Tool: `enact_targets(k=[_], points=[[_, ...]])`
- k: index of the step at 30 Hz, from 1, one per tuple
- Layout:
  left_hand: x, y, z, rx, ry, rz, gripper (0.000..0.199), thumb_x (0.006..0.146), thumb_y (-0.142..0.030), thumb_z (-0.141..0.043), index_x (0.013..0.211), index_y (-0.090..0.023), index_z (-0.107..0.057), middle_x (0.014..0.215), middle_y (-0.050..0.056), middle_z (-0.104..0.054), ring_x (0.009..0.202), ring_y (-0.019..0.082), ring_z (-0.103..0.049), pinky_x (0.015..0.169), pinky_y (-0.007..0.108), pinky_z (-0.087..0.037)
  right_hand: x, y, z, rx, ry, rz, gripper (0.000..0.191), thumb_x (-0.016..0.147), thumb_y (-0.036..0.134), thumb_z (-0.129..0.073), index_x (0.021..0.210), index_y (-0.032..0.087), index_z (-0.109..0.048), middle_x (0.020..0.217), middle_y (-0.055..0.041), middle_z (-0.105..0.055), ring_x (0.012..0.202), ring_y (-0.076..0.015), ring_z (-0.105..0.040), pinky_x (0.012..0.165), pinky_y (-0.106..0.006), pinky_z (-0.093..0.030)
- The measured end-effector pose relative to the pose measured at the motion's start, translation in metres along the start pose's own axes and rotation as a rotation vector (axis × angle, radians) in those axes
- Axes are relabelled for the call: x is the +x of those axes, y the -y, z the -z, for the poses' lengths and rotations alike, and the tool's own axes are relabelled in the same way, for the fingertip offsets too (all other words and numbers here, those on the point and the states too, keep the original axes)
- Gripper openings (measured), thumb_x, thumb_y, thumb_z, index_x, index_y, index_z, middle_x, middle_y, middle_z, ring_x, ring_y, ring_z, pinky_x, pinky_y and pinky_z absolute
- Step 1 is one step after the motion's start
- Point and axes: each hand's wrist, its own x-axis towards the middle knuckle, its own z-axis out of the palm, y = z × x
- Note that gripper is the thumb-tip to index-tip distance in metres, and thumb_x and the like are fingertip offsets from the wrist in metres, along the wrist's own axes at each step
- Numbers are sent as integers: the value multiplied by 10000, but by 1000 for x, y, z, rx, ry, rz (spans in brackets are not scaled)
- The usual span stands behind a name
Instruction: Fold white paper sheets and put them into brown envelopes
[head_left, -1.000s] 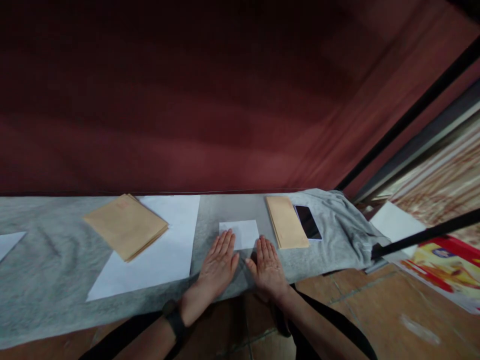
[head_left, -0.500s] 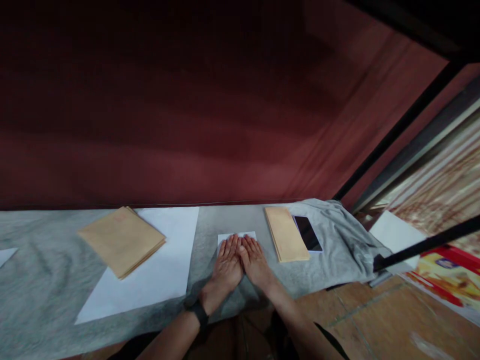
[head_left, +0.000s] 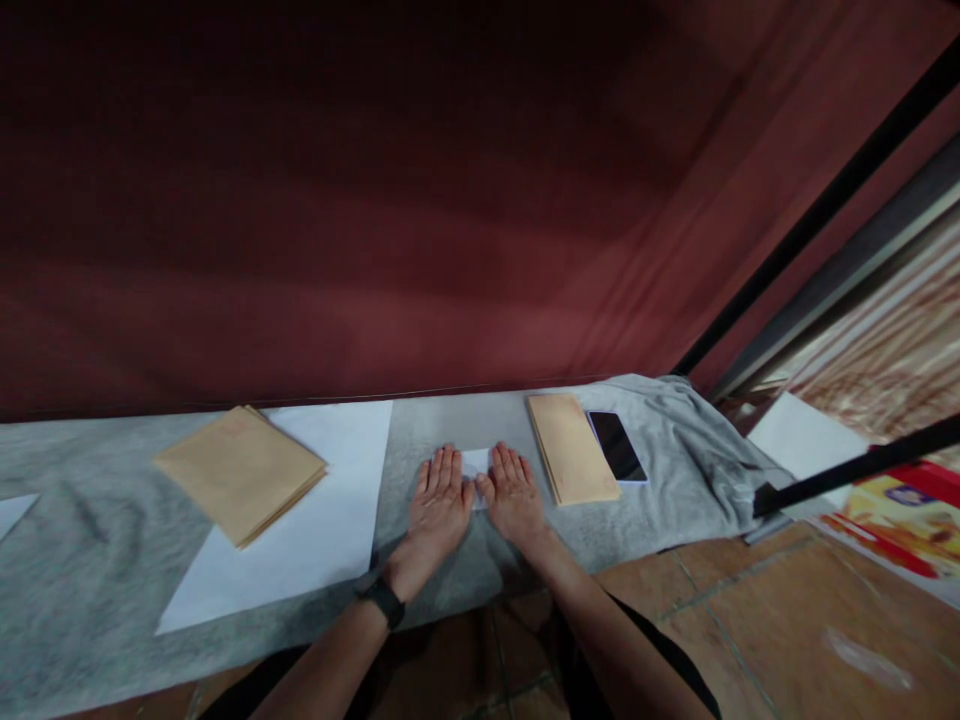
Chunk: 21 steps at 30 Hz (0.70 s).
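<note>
A small white piece of paper (head_left: 475, 463) lies on the grey cloth between my hands, its sides covered by them. My left hand (head_left: 439, 502) presses flat over its left part, fingers stretched out. Over the right part my right hand (head_left: 515, 500) also lies flat, its thumb close to the left one. Just right of my right hand is a stack of brown paper envelopes (head_left: 574, 447), with a dark-screened phone (head_left: 616, 446) beside it. To the left, more brown envelopes (head_left: 241, 470) rest partly on a large white sheet (head_left: 330, 540).
Grey cloth (head_left: 75, 590) covers the long surface, which backs onto a dark red wall (head_left: 420, 250). Black metal bars (head_left: 862, 465) cross at the right, near a red and yellow printed box (head_left: 915, 510). Tiled floor (head_left: 735, 640) shows below.
My hands have slid apart to either side, so the middle of the small white paper now shows between them. The view has shifted slightly.
</note>
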Motion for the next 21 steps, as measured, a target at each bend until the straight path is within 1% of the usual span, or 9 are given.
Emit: enact_targets(k=[7,11,15,18,21], points=[[-3,4,6,70,-7,88,658,1014,-410,-309,1492,29,-415,1582,247,-370,1496,312,-338,1229,469,-248,-2,-13,3,-67,-20,-17,614,1075,451,-272,1513,52,-431,1550,-206,-439,1444,-313,-418,1183,-503,-305],[-4,7,9,88,32,138,709,1019,-468,-309,1502,45,-385,1589,262,-338,1500,327,-326,1229,489,-246,-3,-18,3,-94,-24,3,626,1071,458,-299,1518,35,-413,1557,-212,-430,1438,-320,-419,1181,-496,-309],[-5,10,12,117,96,178,770,1016,-526,-312,1512,62,-357,1608,261,-296,1511,342,-294,1237,480,-227,-3,-21,3,-111,-14,22,632,1066,468,-327,1521,36,-406,1566,-210,-419,1431,-331,-423,1175,-498,-316],[-7,10,13,124,104,191,777,1013,-545,-304,1524,39,-350,1618,244,-288,1516,333,-286,1241,477,-213,-3,-22,2,-107,-21,24,638,1065,474,-322,1533,45,-388,1559,-218,-427,1437,-330,-414,1170,-505,-321],[-8,10,13,116,70,193,756,1016,-547,-284,1534,-1,-356,1617,221,-314,1520,315,-282,1241,477,-210,-5,-23,0,-104,-41,32,649,1065,480,-309,1541,43,-371,1555,-222,-431,1441,-332,-411,1172,-504,-318]])
